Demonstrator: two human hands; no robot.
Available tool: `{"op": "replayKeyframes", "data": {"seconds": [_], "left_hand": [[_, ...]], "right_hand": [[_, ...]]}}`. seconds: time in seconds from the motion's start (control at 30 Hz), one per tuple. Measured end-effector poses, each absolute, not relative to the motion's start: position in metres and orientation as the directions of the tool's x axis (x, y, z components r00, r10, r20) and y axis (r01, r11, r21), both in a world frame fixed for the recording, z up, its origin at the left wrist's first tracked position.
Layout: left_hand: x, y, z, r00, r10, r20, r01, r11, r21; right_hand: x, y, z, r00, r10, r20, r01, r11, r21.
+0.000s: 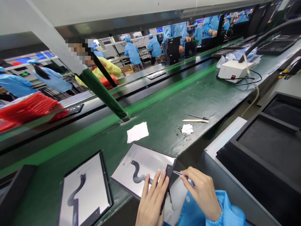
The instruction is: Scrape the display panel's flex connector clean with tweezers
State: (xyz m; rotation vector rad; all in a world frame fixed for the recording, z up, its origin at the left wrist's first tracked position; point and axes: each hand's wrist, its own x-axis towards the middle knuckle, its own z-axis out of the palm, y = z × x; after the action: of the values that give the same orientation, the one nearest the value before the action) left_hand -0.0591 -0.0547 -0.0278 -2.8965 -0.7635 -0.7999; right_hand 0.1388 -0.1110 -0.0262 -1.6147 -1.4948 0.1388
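A display panel (128, 171) with a silvery back and a curved dark flex cable (136, 171) lies at the bench's front edge, partly overhanging it. My left hand (152, 199) rests on it, fingers stretched out and flat across the lower part of the cable. Pinched in my right hand (202, 188) is a pair of tweezers (180, 173). Their tips meet the black strip along the panel's right edge; whether they grip anything there is too small to tell. To the left, a second display panel (88, 188) of the same kind lies on the green bench.
White paper (138, 132) lies behind the panel. Farther right are folded wipes (187, 129), a thin wooden-handled tool (195, 120) and a white box (232, 70) with a hose. Black trays (265, 150) stand at right. A green post (105, 94) rises from the bench; co-workers sit beyond.
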Motion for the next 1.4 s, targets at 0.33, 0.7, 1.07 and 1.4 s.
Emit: {"op": "replayKeyframes", "data": {"seconds": [0.33, 0.7, 1.07, 1.4], "left_hand": [[-0.06, -0.054, -0.033, 0.746, 0.444, 0.497, 0.476, -0.877, 0.069], [-0.062, -0.053, -0.036, 0.759, 0.422, 0.496, 0.462, -0.886, 0.046], [-0.063, -0.054, -0.037, 0.755, 0.434, 0.492, 0.47, -0.881, 0.055], [-0.062, -0.054, -0.035, 0.747, 0.464, 0.477, 0.485, -0.87, 0.088]], "right_hand": [[0.138, -0.111, -0.026, 0.242, 0.87, 0.43, 0.739, 0.122, -0.663], [0.136, -0.112, -0.029, 0.178, 0.865, 0.469, 0.83, 0.125, -0.544], [0.13, -0.109, -0.035, 0.347, 0.809, 0.475, 0.741, 0.073, -0.668], [0.137, -0.098, -0.04, 0.45, 0.87, -0.202, -0.199, -0.123, -0.972]]}}
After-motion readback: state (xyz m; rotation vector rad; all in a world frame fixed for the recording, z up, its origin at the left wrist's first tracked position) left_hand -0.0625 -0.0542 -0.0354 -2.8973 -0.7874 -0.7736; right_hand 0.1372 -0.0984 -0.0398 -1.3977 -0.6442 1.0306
